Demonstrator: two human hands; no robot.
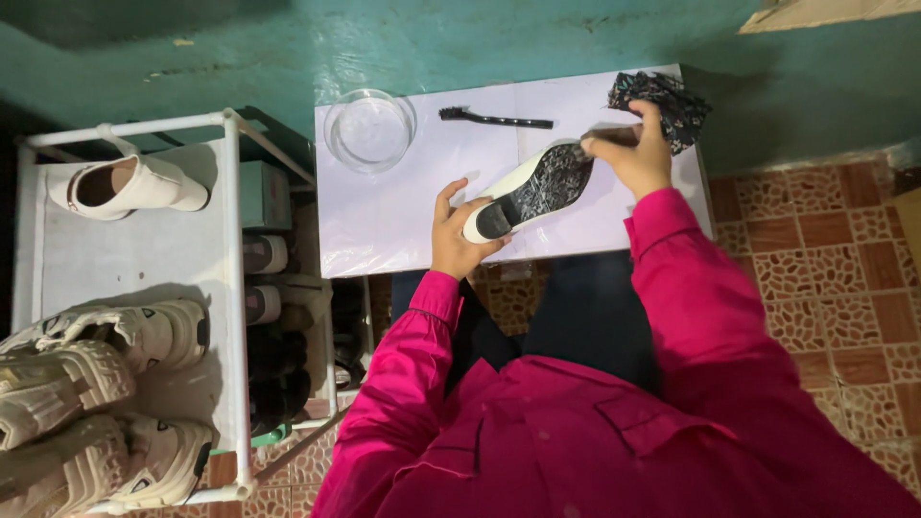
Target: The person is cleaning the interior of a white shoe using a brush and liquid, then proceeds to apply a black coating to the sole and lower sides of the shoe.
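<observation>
My left hand (457,233) grips the heel end of a white shoe (533,190), held sole-up over a small white table (384,211). The sole is dark and patterned. My right hand (631,152) is closed at the toe end of the shoe, pressing a small dark thing against it; what it is cannot be made out. A dark patterned cloth (662,104) lies just behind that hand at the table's far right corner. Both arms wear bright pink sleeves.
A clear glass bowl (368,129) and a thin black brush (494,119) sit at the table's back. To the left stands a white shoe rack (230,240) with a white shoe (125,184) and several pale sneakers (86,393). Patterned floor tiles (825,249) lie to the right.
</observation>
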